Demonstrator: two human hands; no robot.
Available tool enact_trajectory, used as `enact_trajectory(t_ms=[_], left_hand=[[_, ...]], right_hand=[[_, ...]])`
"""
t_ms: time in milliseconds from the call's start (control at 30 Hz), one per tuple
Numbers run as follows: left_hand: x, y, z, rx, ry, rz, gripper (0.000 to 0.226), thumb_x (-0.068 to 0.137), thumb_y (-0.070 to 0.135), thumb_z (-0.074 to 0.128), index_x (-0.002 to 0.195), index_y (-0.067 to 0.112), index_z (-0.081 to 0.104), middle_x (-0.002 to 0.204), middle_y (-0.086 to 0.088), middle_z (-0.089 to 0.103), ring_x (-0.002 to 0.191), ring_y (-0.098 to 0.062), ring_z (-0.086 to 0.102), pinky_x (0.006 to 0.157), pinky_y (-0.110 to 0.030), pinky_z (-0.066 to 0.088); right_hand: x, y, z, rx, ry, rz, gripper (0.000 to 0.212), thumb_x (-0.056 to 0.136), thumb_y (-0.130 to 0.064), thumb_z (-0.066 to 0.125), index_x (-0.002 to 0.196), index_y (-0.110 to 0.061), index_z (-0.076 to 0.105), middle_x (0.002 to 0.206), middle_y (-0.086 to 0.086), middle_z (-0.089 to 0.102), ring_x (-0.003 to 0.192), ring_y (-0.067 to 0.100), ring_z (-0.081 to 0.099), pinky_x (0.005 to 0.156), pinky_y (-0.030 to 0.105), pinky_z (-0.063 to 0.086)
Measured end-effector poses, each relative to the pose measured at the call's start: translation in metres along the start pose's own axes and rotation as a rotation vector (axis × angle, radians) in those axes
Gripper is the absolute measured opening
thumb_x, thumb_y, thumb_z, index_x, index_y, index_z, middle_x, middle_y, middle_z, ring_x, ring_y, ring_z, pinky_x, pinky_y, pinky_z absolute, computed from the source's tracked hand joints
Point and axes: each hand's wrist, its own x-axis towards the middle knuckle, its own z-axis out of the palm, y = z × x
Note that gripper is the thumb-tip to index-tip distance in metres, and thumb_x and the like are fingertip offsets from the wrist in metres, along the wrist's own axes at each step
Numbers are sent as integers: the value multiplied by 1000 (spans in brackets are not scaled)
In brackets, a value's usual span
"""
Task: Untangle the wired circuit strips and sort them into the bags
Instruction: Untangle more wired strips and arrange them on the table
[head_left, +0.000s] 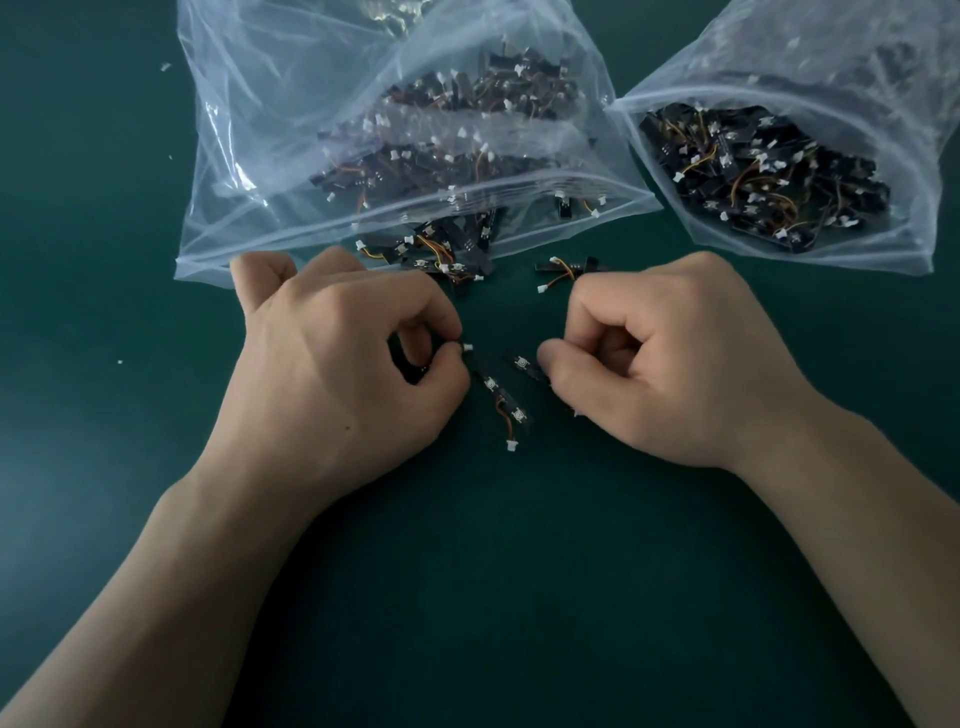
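No edge of the dark green bench (519, 597) showed anywhere; its cloth-like top ran past the picture on every side. The near part lay bare apart from the two forearms, and open room remained to the far left, where only a few white specks lay.

Two clear plastic bags took up the far part. The left bag (291, 130) lay flat, full of black strips with orange wires and white plugs, and a loose tangle (441, 257) spilled from its mouth onto the bench. The right bag (810, 67) held a denser heap. A small pair of strips (569, 267) lay between the bags, just beyond the right knuckles.

The left hand (337, 369) was curled, thumb and forefinger pinched together on a white plug (468, 347). The right hand (670, 364) was curled likewise, thumb pressed on the end of a black strip (524, 364). Between the hands a second strip (506, 402) hung down toward the near side, its wire ending in another white plug, just beside the left thumb.
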Motion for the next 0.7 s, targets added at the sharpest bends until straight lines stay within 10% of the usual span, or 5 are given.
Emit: enact_trajectory(t_ms=[367, 500, 700], left_hand=[[1, 0, -4, -192, -27, 40, 16, 77, 18, 70, 86, 26, 80, 72, 23, 63, 74, -8, 58, 78, -27, 47], [1, -2, -4, -225, -119, 42, 10, 74, 20, 71, 79, 29, 74, 67, 14, 65, 69, -14, 61, 63, -21, 46], [0, -1, -7, -281, -175, 61, 10, 72, 21, 71, 77, 29, 67, 68, 9, 63, 64, -18, 60, 57, -29, 46]], right_hand=[[1, 3, -1, 69, 76, -36, 17, 97, -24, 65, 81, -17, 65, 63, -14, 55, 58, 12, 55, 52, 31, 40], [1, 9, -4, 56, 36, -54, 26, 87, -4, 62, 110, -14, 69, 93, -3, 60, 89, 19, 58, 78, 43, 48], [1, 4, -4, -137, -97, -163, 43, 74, 0, 61, 99, -28, 80, 136, -2, 57, 129, 22, 46, 107, 38, 25]])
